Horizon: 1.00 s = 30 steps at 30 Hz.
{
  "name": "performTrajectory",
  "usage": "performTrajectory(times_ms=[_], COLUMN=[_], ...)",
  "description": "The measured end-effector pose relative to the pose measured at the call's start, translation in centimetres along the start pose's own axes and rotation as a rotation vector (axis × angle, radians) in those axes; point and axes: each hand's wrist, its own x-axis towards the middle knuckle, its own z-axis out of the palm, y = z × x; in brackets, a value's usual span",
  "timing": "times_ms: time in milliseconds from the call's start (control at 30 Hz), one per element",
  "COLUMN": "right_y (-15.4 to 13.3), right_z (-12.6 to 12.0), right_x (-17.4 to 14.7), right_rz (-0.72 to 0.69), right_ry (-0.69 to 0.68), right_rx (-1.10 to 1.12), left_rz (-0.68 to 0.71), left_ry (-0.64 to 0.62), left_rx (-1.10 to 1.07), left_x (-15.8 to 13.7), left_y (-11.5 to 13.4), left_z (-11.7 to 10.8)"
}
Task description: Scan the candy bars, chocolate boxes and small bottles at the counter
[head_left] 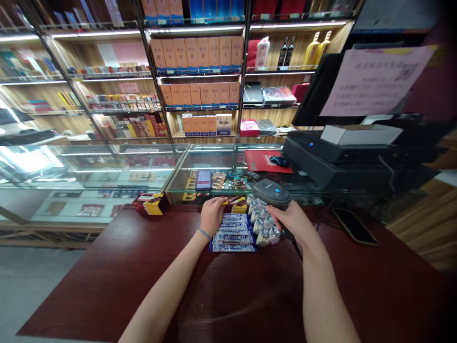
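My right hand is wrapped round the handle of a dark grey barcode scanner, which has a blue light on top. Between the closed fingers of my left hand is a thin yellow-and-brown snack bar, held just above a stack of similar yellow bars. Below that hand, long blue-and-white packets lie in a row on the brown table. Several small clear jars with silvery lids stand close together beside them, partly covered by the scanner and my right hand.
Another stack of red-and-yellow bars sits to the left by the glass counter. A phone lies at the right. Behind are a monitor with a paper on it, a mouse on a red mat, and shelves of boxes.
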Motion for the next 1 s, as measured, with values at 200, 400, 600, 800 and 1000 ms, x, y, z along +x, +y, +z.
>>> performTrajectory(times_ms=[200, 400, 600, 800, 1000], right_y=[-1.1, -1.1, 0.8, 2.2, 1.6], right_z=[3.9, 8.9, 13.0, 14.3, 13.9], right_x=[-0.3, -1.0, -1.7, -2.0, -2.1], right_rz=[0.028, 0.027, -0.061, -0.101, -0.079], right_ry=[-0.058, -0.119, -0.309, -0.353, -0.353], right_rx=[0.067, -0.019, -0.161, -0.261, -0.256], left_rz=[-0.492, -0.800, -0.887, -0.826, -0.877], left_ry=[0.362, 0.581, 0.692, 0.640, 0.674], left_rx=[-0.586, -1.104, -1.191, -1.206, -1.176], left_x=[-3.1, -5.0, -6.1, -6.1, -6.2], left_y=[-2.7, -4.4, -5.8, -5.6, -5.5], left_z=[-2.8, -5.3, -6.2, -6.6, -6.6])
